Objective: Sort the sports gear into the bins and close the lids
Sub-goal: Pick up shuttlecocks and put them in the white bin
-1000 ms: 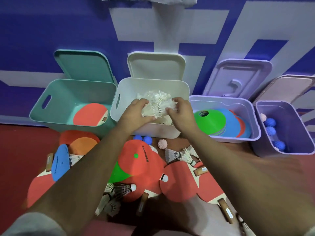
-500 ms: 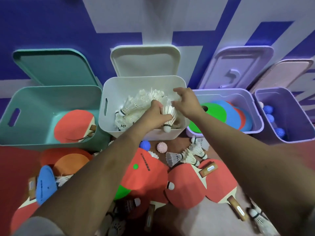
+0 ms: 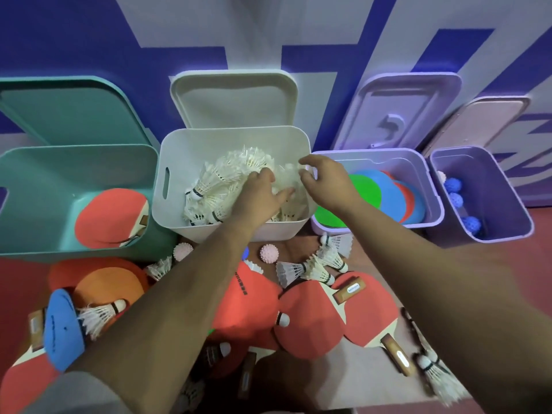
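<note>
Head view: four open bins stand in a row against a blue and white wall, each with its lid propped up behind it.

In the middle, the white bin (image 3: 179, 150) holds a heap of shuttlecocks (image 3: 221, 180). The left hand (image 3: 258, 198) lies palm down on that heap, its fingers stretched out and spread and its thumb pointing right. The fingertips sink into the feathers and it grips nothing that shows. The right hand (image 3: 327, 180) hovers over the bin's right rim, just beside the left. Its fingers are loosely curled, with a wide gap to the thumb, and nothing is plainly held. The feathers under it are blurred.

At left, the teal bin (image 3: 74, 165) has one red paddle (image 3: 110, 216) on its bottom. Right of the white bin, the lilac bin (image 3: 373, 152) holds flat discs (image 3: 388, 195) in green, blue and red. At far right, the purple bin (image 3: 484, 165) holds blue balls (image 3: 455, 200).

Much gear lies on the floor in the lower half of the frame. Two red paddles (image 3: 307, 324) overlap right of centre, and more lie partly hidden under the left forearm. Loose shuttlecocks (image 3: 298, 270) lie just below the white and lilac bins. Another shuttlecock lies at lower right (image 3: 436, 375), and one (image 3: 101, 312) lies on the orange discs (image 3: 107, 289) at lower left. A blue disc (image 3: 61, 327) overlaps those discs. Two pink spiky balls (image 3: 269, 252) sit near the white bin's front wall, one on each side of the left forearm.
</note>
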Tool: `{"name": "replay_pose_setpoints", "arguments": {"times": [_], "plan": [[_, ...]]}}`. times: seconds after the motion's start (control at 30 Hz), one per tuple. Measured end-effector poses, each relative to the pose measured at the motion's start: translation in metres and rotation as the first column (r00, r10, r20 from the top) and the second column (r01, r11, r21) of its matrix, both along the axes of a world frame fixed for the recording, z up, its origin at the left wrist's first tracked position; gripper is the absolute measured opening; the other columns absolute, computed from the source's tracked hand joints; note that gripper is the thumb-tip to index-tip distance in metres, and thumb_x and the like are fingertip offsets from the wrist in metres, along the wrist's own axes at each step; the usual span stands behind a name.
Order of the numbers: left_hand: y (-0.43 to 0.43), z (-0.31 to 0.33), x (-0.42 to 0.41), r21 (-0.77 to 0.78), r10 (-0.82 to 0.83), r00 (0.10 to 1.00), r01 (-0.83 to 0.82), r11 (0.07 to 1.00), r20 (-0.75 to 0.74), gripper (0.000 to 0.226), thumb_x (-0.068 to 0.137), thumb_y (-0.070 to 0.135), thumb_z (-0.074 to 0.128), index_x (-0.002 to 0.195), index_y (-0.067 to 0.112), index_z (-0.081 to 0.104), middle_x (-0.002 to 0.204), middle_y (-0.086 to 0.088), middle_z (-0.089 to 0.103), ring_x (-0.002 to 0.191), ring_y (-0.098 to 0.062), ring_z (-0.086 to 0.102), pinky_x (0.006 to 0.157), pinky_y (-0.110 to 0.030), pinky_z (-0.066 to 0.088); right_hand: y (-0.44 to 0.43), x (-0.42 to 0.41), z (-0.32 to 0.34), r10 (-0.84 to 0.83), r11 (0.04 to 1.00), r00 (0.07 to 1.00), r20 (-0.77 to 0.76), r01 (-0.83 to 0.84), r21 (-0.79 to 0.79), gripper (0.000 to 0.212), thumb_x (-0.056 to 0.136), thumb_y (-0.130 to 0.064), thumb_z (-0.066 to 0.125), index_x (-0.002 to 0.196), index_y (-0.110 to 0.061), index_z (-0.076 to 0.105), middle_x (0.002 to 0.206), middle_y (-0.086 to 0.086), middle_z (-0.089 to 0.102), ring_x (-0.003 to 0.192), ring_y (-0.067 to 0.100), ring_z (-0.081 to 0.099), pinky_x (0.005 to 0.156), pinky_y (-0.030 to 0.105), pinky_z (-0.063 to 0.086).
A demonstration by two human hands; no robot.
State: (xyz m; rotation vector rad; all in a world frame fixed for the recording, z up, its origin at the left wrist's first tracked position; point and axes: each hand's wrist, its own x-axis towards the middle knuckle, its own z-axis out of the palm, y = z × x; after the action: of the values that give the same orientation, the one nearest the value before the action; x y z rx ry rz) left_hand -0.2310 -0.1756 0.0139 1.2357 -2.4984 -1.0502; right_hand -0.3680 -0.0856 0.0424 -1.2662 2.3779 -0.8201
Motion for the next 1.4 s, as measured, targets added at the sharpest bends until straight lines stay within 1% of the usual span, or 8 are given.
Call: {"name": "replay_pose_setpoints", "arguments": {"times": [0.23, 0.37, 0.57, 0.9, 1.03, 1.17, 1.3, 1.4], "plan": [[0.071, 0.018, 0.069, 0.029, -0.012, 0.966, 0.021, 0.999, -0.260, 0.010, 0.088, 0.013, 0.064, 0.097, 0.015, 0.061, 0.093, 0.002, 0.057, 0.080, -0.001, 0.055, 0.071, -0.011, 0.045, 0.110, 0.024, -0.014, -0.104, 0.990, 0.979, 0.176, 0.119, -0.073, 0.023, 0.090, -0.015, 0.062, 0.111, -0.008, 0.066, 0.111, 0.007, 0.067, 0.102, 0.021, 0.063, 0.091, 0.037, 0.049], [0.107, -0.019, 0.086, 0.188, -0.009, 0.993, 0.032, 0.982, -0.122, 0.010, 0.086, 0.011, 0.066, 0.090, 0.020, 0.062, 0.086, 0.006, 0.063, 0.077, -0.001, 0.060, 0.070, -0.018, 0.046, 0.164, 0.031, -0.044, -0.084, 0.994, 0.977, 0.198, 0.068, 0.085, 0.024, 0.087, -0.017, 0.063, 0.110, -0.011, 0.064, 0.103, 0.007, 0.063, 0.094, 0.021, 0.062, 0.084, 0.035, 0.050], [0.122, -0.077, 0.057, 0.063, -0.089, 0.992, 0.083, 0.995, 0.089, 0.031, 0.078, 0.010, 0.068, 0.109, 0.007, 0.065, 0.109, -0.010, 0.057, 0.097, -0.027, 0.060, 0.092, -0.036, 0.047, 0.172, 0.024, -0.084, -0.030, 0.943, 0.967, 0.251, -0.056, 0.327, 0.047, 0.087, -0.012, 0.057, 0.133, -0.019, 0.050, 0.122, 0.010, 0.042, 0.082, 0.030, 0.069, 0.087, 0.032, 0.050], [0.129, -0.121, 0.031, -0.107, -0.268, 0.808, 0.375, 0.921, 0.525, 0.046, 0.087, 0.014, 0.056, 0.133, 0.017, 0.052, 0.129, -0.008, 0.052, 0.126, -0.029, 0.046, 0.107, -0.037, 0.035, 0.139, 0.012, -0.124, 0.246, 0.812, 0.969, 0.017, -0.216, 0.542, 0.053, 0.086, -0.010, 0.057, 0.136, -0.028, 0.048, 0.127, 0.012, 0.041, 0.115, 0.035, 0.046, 0.099, 0.039, 0.039], [0.125, -0.112, 0.036, -0.112, -0.160, 0.888, 0.229, 0.967, 0.431, 0.042, 0.083, 0.022, 0.061, 0.124, 0.016, 0.056, 0.123, -0.008, 0.052, 0.119, -0.029, 0.049, 0.098, -0.039, 0.039, 0.143, 0.003, -0.123, 0.210, 0.870, 0.973, -0.092, -0.144, 0.471, 0.030, 0.089, -0.011, 0.052, 0.118, -0.019, 0.056, 0.119, 0.011, 0.043, 0.105, 0.035, 0.056, 0.082, 0.038, 0.045], [0.131, -0.088, 0.043, 0.070, 0.127, 0.990, -0.132, 0.989, 0.062, 0.028, 0.076, 0.019, 0.067, 0.102, 0.015, 0.058, 0.102, -0.004, 0.061, 0.095, -0.023, 0.058, 0.083, -0.038, 0.047, 0.161, -0.008, -0.101, 0.083, 0.968, 0.996, -0.028, -0.074, 0.241, 0.018, 0.087, -0.016, 0.062, 0.105, -0.016, 0.062, 0.112, 0.009, 0.049, 0.088, 0.034, 0.060, 0.073, 0.039, 0.050], [0.150, -0.062, 0.038, 0.750, 0.608, 0.778, -0.306, 0.586, -0.158, 0.018, 0.082, 0.015, 0.076, 0.085, 0.016, 0.058, 0.087, -0.008, 0.066, 0.085, -0.021, 0.063, 0.088, -0.041, 0.050, 0.181, -0.002, -0.074, -0.029, 0.999, 0.985, 0.169, 0.027, 0.020, 0.015, 0.085, -0.006, 0.064, 0.096, -0.017, 0.062, 0.102, 0.005, 0.051, 0.080, 0.019, 0.058, 0.079, 0.034, 0.049], [0.169, -0.054, 0.034, 0.908, 0.822, 0.547, -0.247, 0.338, -0.157, 0.022, 0.087, 0.002, 0.066, 0.099, 0.019, 0.058, 0.090, -0.010, 0.065, 0.087, -0.026, 0.063, 0.078, -0.037, 0.055, 0.195, 0.011, -0.052, -0.089, 0.986, 0.916, 0.392, 0.135, -0.093, 0.013, 0.089, -0.008, 0.066, 0.090, -0.019, 0.059, 0.094, 0.005, 0.059, 0.077, 0.008, 0.061, 0.073, 0.028, 0.052]]}}
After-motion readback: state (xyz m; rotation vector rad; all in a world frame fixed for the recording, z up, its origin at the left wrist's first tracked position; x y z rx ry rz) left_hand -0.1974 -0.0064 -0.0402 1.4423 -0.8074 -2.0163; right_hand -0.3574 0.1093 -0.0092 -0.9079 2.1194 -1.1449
